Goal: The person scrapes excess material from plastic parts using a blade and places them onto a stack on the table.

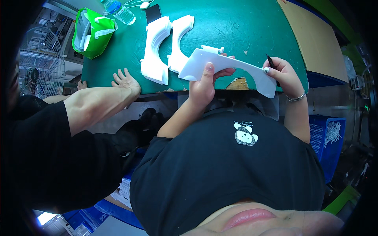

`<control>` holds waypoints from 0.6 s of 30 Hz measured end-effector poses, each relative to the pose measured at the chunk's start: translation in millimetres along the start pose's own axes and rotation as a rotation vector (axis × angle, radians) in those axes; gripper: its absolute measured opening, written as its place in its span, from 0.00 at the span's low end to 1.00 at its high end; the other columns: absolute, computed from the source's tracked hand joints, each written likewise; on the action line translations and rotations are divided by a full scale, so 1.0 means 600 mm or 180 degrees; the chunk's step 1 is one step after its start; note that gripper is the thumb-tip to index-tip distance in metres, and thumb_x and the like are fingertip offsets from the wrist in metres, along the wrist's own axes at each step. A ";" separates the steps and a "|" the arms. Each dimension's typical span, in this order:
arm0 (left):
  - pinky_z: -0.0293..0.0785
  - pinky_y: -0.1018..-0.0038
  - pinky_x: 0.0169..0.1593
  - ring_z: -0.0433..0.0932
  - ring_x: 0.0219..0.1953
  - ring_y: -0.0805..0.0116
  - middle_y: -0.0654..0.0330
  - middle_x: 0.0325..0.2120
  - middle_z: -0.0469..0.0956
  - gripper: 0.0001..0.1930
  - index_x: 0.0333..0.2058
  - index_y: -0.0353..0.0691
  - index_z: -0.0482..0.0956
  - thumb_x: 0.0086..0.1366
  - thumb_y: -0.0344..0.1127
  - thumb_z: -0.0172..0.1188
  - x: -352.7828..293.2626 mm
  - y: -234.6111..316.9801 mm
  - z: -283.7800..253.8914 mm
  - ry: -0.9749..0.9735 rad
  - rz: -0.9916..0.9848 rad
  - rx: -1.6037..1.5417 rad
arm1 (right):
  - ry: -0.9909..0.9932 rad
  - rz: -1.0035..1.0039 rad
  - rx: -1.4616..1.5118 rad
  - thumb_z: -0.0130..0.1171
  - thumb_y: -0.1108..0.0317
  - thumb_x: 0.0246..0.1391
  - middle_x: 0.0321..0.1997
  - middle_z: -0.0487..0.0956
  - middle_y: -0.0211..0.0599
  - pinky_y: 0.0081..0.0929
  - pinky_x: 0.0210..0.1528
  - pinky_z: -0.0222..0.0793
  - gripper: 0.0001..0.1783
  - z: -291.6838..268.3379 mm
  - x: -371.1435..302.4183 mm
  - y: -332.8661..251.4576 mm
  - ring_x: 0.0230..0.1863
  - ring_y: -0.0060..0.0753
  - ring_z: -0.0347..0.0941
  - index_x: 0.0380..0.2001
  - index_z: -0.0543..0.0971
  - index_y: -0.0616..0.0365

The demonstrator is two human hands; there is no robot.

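Observation:
A white plastic panel (226, 62) with a deep curved cut-out is held up over the table's near edge. My left hand (202, 88) is closed on its wide left end, thumb across the top face and fingers underneath. At the panel's narrow right end, my right hand (289, 76) pinches, its thumb at the edge. A slim black pen-like tool (270, 61) is gripped in that same hand; its lower part is mostly hidden. Left of the panel lie a tall stack of similar white panels (151, 53) and a second, smaller stack (178, 59).
On the green table (232, 23) are a phone (153, 14), a water bottle (122, 13) and a green bag (96, 33). Another person's hand (126, 82) rests at the left edge. Cardboard (315, 39) lies right; a blue crate (327, 137) stands below it.

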State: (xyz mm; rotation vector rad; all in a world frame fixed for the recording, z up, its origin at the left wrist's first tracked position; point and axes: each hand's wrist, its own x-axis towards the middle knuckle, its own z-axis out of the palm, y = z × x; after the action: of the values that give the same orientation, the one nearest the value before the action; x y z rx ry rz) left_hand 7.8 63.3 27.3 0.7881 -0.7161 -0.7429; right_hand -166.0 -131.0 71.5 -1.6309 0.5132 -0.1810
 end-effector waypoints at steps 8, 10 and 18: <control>0.77 0.59 0.49 0.79 0.44 0.50 0.35 0.47 0.72 0.26 0.54 0.24 0.62 0.72 0.46 0.41 0.009 -0.012 -0.009 0.0159 -0.0179 -0.0028 | -0.0058 -0.0061 0.0181 0.61 0.65 0.52 0.25 0.73 0.21 0.13 0.30 0.59 0.07 -0.018 -0.005 0.012 0.26 0.11 0.65 0.30 0.76 0.55; 0.77 0.59 0.49 0.79 0.45 0.51 0.37 0.46 0.73 0.26 0.55 0.26 0.62 0.72 0.47 0.41 0.015 -0.013 -0.016 0.0212 -0.0214 0.0019 | -0.0012 -0.0073 0.0232 0.61 0.65 0.52 0.25 0.73 0.21 0.13 0.29 0.59 0.07 -0.028 -0.008 0.014 0.26 0.11 0.65 0.30 0.76 0.55; 0.73 0.78 0.40 0.75 0.36 0.77 0.58 0.34 0.77 0.16 0.50 0.31 0.69 0.68 0.36 0.53 0.034 0.012 -0.053 0.0757 0.0148 0.0741 | 0.0335 -0.0169 0.0053 0.62 0.64 0.52 0.24 0.73 0.21 0.14 0.28 0.59 0.07 -0.055 -0.029 0.012 0.25 0.12 0.66 0.30 0.76 0.55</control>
State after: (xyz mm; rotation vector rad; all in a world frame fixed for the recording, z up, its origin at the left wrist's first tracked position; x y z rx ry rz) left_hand 45.8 61.6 22.9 1.0491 -0.6093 -0.5179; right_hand -196.7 -153.5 71.9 -1.6257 0.5473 -0.3110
